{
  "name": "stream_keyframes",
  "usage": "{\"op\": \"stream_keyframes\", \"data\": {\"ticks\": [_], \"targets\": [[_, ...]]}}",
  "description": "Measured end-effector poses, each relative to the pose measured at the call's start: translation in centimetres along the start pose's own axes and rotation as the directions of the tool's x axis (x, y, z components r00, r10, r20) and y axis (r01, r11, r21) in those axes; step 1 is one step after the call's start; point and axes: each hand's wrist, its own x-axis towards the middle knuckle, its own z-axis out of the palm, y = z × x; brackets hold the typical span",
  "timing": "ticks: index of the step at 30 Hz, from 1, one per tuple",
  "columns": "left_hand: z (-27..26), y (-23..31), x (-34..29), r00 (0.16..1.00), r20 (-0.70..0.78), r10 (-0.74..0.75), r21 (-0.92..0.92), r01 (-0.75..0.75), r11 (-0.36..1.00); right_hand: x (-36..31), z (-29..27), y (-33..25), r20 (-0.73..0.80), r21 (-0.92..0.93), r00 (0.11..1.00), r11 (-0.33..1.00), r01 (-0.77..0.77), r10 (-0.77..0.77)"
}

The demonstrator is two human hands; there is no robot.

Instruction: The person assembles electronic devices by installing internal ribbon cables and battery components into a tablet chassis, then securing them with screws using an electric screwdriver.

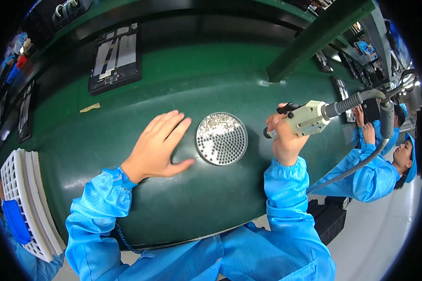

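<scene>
My left hand lies palm down over the green mat, fingers stretched out and thumb apart, with nothing in it. Just right of it is a round clear dish of small screws; loose ones heap on its far half, and the near half shows rows of dark holes or screw heads. My right hand is wrapped round a cream-coloured powered screwdriver, to the right of the dish. The tool's dark tip points left toward the dish, and a grey cable runs from its rear end.
A dark device frame lies at the far left, another nearer the left edge. White lattice trays stand stacked at left. A green post rises at far right. Co-workers in blue sit on the right. A tan strip lies at left.
</scene>
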Motion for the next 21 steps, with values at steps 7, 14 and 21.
{"op": "stream_keyframes", "data": {"ticks": [7, 14, 21], "targets": [[1.1, 0.0, -2.0, 0.841, 0.065, -0.537, -0.859, 0.321, 0.399, 0.3, 0.7, 0.5, 0.075, -0.012, 0.997, 1.000, -0.029, 0.029], [0.9, -0.5, -3.5, 0.998, 0.002, -0.061, -0.614, 0.049, 0.788, -0.6, 2.8, 0.5, 0.049, 0.036, 0.998, 0.999, 0.037, -0.039], [1.3, -0.6, -3.0, 0.961, -0.036, 0.274, -0.179, -0.276, 0.944, -1.5, 1.5, 1.2, 0.062, 0.037, 0.995, 0.997, 0.074, -0.077]]}}
